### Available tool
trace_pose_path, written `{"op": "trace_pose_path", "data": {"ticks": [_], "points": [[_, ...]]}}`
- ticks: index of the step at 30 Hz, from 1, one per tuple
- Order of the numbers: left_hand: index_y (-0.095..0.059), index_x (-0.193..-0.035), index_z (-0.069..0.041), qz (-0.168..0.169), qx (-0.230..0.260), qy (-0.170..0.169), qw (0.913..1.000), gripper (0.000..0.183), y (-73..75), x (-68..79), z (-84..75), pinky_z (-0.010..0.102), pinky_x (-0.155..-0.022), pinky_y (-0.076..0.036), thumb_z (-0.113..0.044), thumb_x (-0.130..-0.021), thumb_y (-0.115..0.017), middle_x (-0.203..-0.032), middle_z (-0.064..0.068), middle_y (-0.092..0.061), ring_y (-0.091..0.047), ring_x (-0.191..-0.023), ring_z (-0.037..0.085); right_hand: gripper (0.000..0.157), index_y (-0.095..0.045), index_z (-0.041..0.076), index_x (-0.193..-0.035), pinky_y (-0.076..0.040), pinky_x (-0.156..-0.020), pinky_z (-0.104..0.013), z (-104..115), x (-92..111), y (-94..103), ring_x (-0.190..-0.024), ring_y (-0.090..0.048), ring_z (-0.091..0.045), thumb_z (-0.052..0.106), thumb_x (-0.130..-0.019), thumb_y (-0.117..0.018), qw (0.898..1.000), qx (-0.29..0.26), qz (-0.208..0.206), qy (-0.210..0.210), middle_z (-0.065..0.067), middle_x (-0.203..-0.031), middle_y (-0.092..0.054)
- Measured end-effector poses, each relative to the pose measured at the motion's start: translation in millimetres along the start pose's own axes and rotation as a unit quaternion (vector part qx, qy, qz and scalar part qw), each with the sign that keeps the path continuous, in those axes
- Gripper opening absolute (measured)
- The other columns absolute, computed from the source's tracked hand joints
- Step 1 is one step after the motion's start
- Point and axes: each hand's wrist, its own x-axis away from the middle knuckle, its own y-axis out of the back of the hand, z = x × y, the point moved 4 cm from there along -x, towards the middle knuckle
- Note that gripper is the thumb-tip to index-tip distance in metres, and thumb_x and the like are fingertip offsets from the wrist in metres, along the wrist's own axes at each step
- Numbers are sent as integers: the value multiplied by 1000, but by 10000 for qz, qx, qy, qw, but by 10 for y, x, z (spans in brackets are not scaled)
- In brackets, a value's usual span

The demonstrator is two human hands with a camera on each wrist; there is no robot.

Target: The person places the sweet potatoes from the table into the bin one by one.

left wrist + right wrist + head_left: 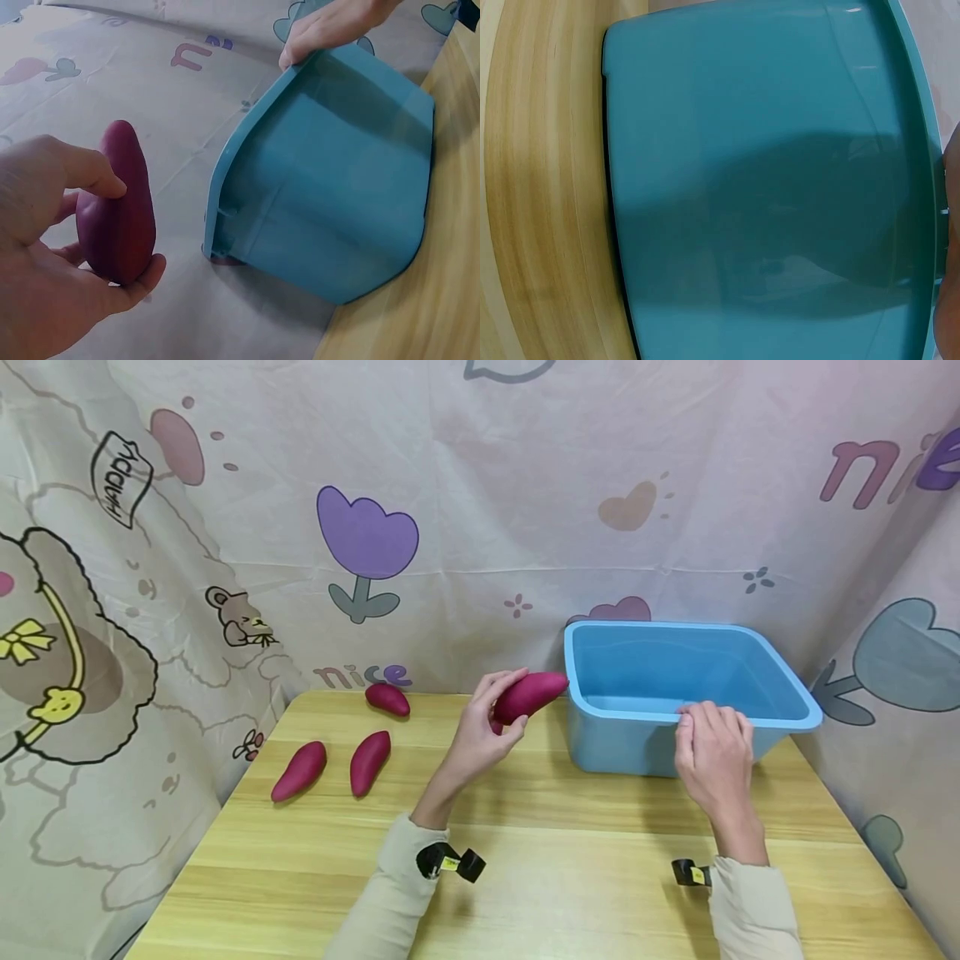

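My left hand (pixel 480 731) grips a purple sweet potato (pixel 531 696) between thumb and fingers, raised above the table just left of the blue plastic bin (pixel 622 743). In the left wrist view the sweet potato (pixel 124 217) stands nearly upright in the fingers, apart from the bin (pixel 337 172). At the bin's near side, my right hand (pixel 716 760) holds the rim, its fingers curled over the edge. The right wrist view is mostly filled by the bin's outer wall (pixel 765 180), with part of the hand (pixel 951 300) at the right border.
Three more sweet potatoes lie on the left of the wooden table (pixel 555 877): one at the back (pixel 387 699), one nearer the middle (pixel 371 763), one farthest left (pixel 299 772). A printed cloth (pixel 480 527) hangs behind the table and along its sides.
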Motion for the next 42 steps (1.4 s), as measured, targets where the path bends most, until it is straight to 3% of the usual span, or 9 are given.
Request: {"op": "trace_pose_path", "data": {"ticks": [3,9,12,20,30,42], "points": [[-54,-148,-9,-33,-124,-26,9999,61,-56,-44,-24,28,-72,-54,4,-91,-70,-144,11,-50,-54,-117,30,34,-63,-1,-99,-32,-98,-61,2,13,-3,-94,-51,-43,19,-107,-38,10000,-1,22,-18,-20,-96,-63],[-56,-146,-7,-3,-88,-190,9998,58,-173,-147,-54,36,-92,-57,0,-91,-73,-142,10,-51,-53,-125,29,34,-63,-1,-98,-32,-98,-62,-9,23,-6,-95,-51,-44,19,-107,-38,10000,1,6,-22,-20,-95,-63],[-56,-146,-6,65,-189,-251,9995,57,-233,-201,-69,36,-95,-55,-1,-92,-73,-142,9,-52,-53,-125,26,34,-63,-1,-98,-32,-98,-61,-14,21,-6,-95,-51,-44,20,-107,-38,10000,-5,-5,-27,-20,-95,-63],[-59,-143,-10,185,-427,-412,9981,54,-395,-352,-120,38,-96,-54,-6,-92,-76,-140,6,-58,-56,-122,19,34,-63,-1,-98,-32,-98,-61,-17,23,-1,-94,-51,-43,19,-107,-38,10000,-4,-9,-35,-19,-95,-63],[-63,-140,-8,270,-749,-762,9939,50,-566,-522,-157,26,-98,-51,-7,-92,-77,-139,10,-58,-55,-126,20,34,-63,-2,-99,-32,-97,-61,-11,17,-2,-96,-51,-44,19,-107,-39,10000,19,3,-20,-20,-95,-62],[-67,-135,-8,371,-999,-570,9927,48,-692,-658,-143,20,-92,-49,-9,-89,-81,-133,10,-61,-56,-120,20,34,-63,-3,-97,-32,-97,-61,-11,0,2,-94,-51,-44,19,-106,-39,10000,20,-21,-8,-20,-94,-62]]}}
